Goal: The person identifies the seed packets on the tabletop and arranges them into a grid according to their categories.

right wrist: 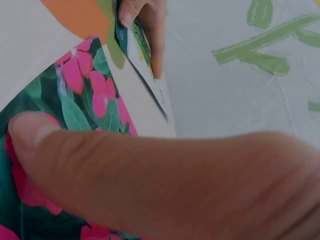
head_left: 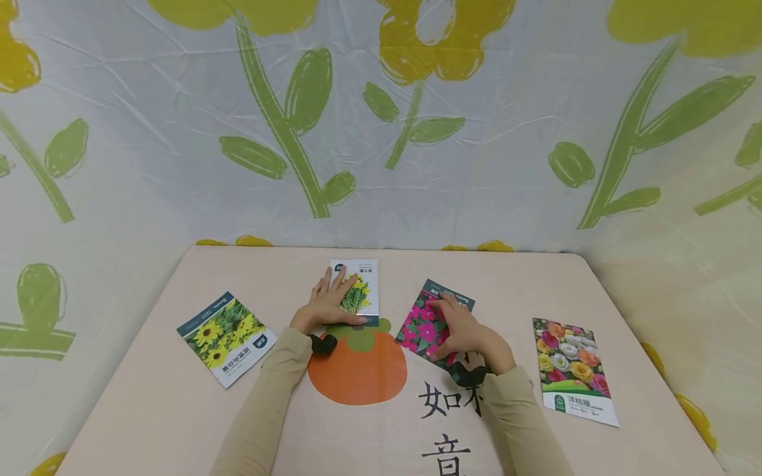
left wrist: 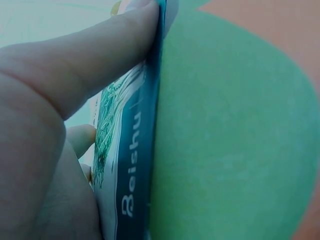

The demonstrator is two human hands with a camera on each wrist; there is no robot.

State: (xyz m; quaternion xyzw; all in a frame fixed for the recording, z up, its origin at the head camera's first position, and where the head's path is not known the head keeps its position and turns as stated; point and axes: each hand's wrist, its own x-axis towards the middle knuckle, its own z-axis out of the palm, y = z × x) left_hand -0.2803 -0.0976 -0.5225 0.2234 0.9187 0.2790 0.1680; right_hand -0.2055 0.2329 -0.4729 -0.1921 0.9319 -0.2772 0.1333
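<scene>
My left hand point(head_left: 326, 305) rests spread on a white seed packet point(head_left: 370, 291) with yellow flowers at the back middle of the table. In the left wrist view its thumb point(left wrist: 100, 55) lies along the packet's dark "Beishu" edge point(left wrist: 134, 165). To the right, my right hand point(head_left: 463, 327) lies over a seed packet point(head_left: 417, 320) with pink flowers. The right wrist view has that thumb point(right wrist: 150, 175) touching the pink-flower print point(right wrist: 80, 85). Both packets appear flat on the table, each partly hidden by a hand.
A sunflower seed packet point(head_left: 226, 337) lies tilted at the left. Another, with multicoloured blooms point(head_left: 574, 370), lies at the right. The pale tablecloth point(head_left: 149, 410) bears an orange persimmon print point(head_left: 357, 370) and black characters. A flower-patterned curtain point(head_left: 476, 192) stands behind the table.
</scene>
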